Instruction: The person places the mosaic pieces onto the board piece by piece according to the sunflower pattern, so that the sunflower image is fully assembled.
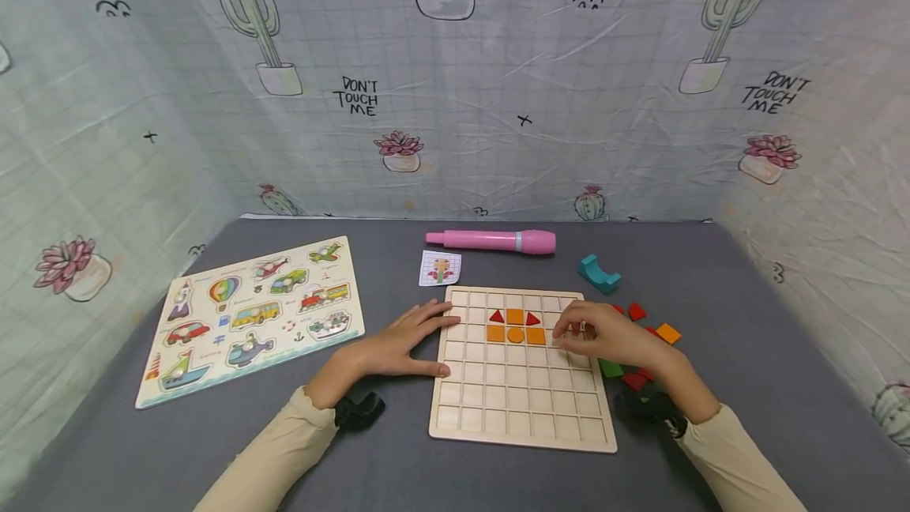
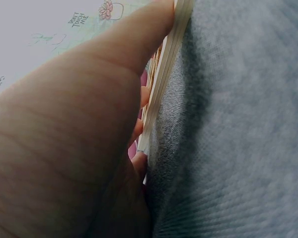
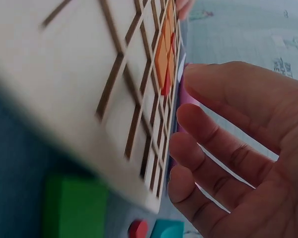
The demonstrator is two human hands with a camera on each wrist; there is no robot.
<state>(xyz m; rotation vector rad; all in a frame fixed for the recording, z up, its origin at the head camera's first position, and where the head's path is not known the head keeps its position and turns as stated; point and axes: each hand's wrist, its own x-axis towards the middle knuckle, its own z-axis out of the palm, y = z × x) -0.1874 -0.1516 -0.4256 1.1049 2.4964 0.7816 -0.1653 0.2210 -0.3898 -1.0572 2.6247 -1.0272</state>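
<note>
A wooden grid board (image 1: 522, 385) lies on the grey table in front of me. In its upper rows sit orange squares (image 1: 495, 333), an orange circle (image 1: 515, 334) and two red triangles (image 1: 496, 316). My left hand (image 1: 408, 338) lies flat on the table, its straight fingers against the board's left edge (image 2: 166, 74). My right hand (image 1: 597, 334) hovers over the board's right side near the orange pieces (image 3: 163, 54). Its fingers (image 3: 208, 148) are loosely bent and nothing shows between them.
Loose red (image 1: 637, 311), orange (image 1: 668, 332) and green (image 1: 610, 368) pieces lie right of the board. A teal arch block (image 1: 599, 273), a pink pen (image 1: 492, 241) and a small picture card (image 1: 440, 268) lie behind it. A vehicle puzzle board (image 1: 256, 314) lies at the left. Printed cloth walls surround the table.
</note>
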